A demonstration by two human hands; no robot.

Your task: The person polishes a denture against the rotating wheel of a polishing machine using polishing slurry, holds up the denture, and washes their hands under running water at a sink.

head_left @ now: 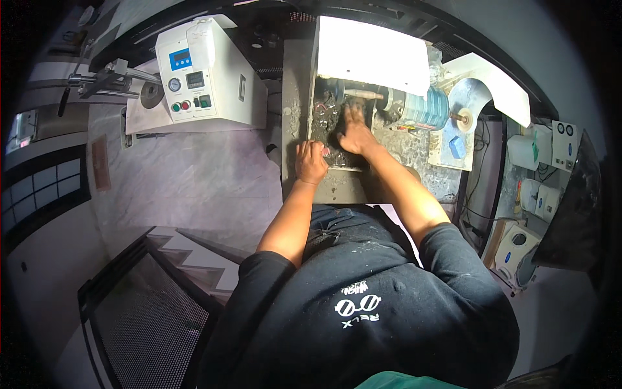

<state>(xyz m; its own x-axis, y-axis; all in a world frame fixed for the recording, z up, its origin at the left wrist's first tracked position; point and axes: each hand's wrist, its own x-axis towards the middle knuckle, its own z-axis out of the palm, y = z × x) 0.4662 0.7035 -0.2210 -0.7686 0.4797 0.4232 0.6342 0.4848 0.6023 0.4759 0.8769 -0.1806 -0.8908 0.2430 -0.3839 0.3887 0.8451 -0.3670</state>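
My left hand (312,162) is at the left front corner of a wet, grimy basin (343,170), its fingers curled. A small pinkish-red piece (325,152) shows at its fingertips; its kind I cannot make out. My right hand (355,135) reaches over the basin with fingers stretched forward, and I see nothing held in it. Beyond its fingertips lies a pale, tapered spindle (364,94) under a white hood (372,55). Dark, wet clutter fills the basin, with a small reddish ring-shaped thing (321,108) on the left.
Right of the basin lies a clear blue plastic bottle (424,109) on its side. Farther right are a polishing wheel (465,120) and a blue block (457,147). A white machine with buttons and gauges (194,78) stands left. White small machines (518,249) line the right side.
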